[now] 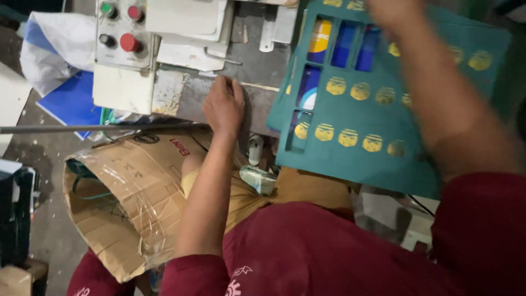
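My left hand [223, 105] lies flat, fingers loosely together and holding nothing, on the grey metal surface [263, 66] just beside a control box [121, 34] with red and green buttons. My right hand [392, 11] is blurred at the top edge of the teal card sheet [378, 159] (printed with yellow round marks, cut with windows); I cannot tell its grip. A taped cardboard box [129, 203] sits below.
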